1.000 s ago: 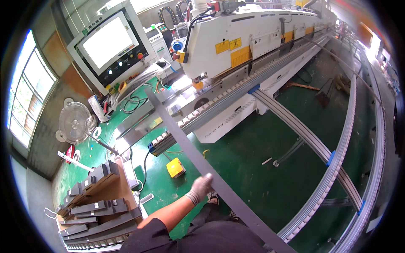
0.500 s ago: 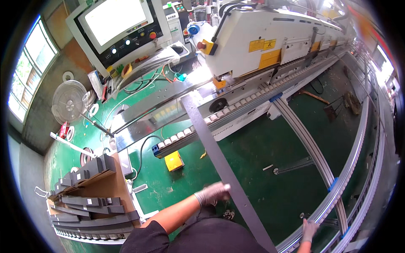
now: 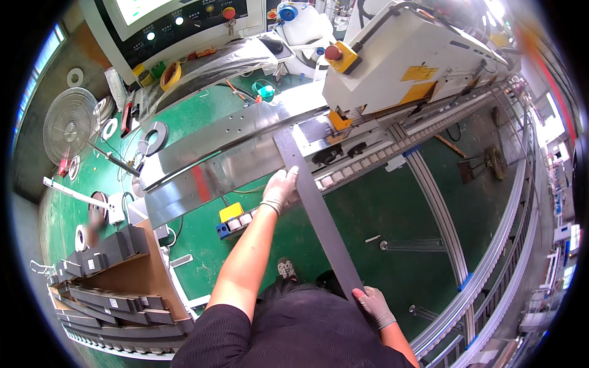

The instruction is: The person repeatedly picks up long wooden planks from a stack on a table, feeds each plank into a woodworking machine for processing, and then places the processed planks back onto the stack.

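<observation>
We have both gloved hands on the long grey strip, which slants from just in front of our body up across the roller rail to the edge of the steel table. Our left hand is closed over its left edge near the far end; our right hand is bent around its near end, thumb on top. The fingers beneath are hidden, so we cannot tell how tightly either one pinches.

The far end looks the likeliest trouble spot. It reaches close to the orange block at the mouth of the white machine, and a small twist of our left wrist could knock a corner against it and chip the edge. Whether that end rests on the steel or hangs just above it, we cannot tell; if it hangs, letting it down unevenly could scratch the face or trap our left fingers between strip and metal.

The near end seems to have only our right hand under it, above the green floor. Gloves may slip on a smooth face, and if that grip goes, the strip could tip over the rail and drop near our shoe. A sudden push back along its length could jab our middle, since the near end sits so close to us
</observation>
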### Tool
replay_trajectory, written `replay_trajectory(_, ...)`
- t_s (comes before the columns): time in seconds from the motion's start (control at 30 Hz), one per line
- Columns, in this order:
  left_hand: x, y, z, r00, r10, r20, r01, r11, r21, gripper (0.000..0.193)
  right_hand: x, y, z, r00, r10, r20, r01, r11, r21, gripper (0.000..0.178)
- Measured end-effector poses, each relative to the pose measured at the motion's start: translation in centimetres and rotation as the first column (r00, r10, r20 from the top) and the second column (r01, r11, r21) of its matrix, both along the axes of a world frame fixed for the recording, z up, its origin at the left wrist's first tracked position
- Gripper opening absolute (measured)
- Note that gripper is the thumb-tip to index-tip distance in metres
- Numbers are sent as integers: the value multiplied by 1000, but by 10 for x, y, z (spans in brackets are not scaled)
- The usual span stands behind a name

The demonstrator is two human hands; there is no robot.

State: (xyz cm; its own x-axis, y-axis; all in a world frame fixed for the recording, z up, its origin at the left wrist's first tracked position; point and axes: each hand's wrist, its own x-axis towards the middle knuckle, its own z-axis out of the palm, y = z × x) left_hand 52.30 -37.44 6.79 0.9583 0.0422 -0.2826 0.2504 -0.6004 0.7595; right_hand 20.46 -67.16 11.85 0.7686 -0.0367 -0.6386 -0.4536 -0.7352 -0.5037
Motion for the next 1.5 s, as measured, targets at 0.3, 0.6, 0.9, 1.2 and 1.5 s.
replay_trajectory(0.3,27,-29,-17,972,46,230,24,956,-294,47,28,-8,-13,987,13,159,13,987,-162,64)
replay_trajectory(0.6,23,-50,-8,971,226,-75,-228,792,-566,43,53,-49,-5,996,-7,92,3,999,37,59)
replay_trajectory(0.9,43,-77,11,984,174,45,-130,864,-486,39,57,-96,-18,997,-60,49,57,996,68,60)
replay_trajectory(1.2,69,-124,8,984,177,18,-142,838,-527,45,89,-140,-10,999,16,40,-17,1000,14,63)
replay_trajectory(1.5,105,-195,29,912,225,-342,-394,709,-585,49,120,-209,-14,999,-28,30,27,1000,7,62)
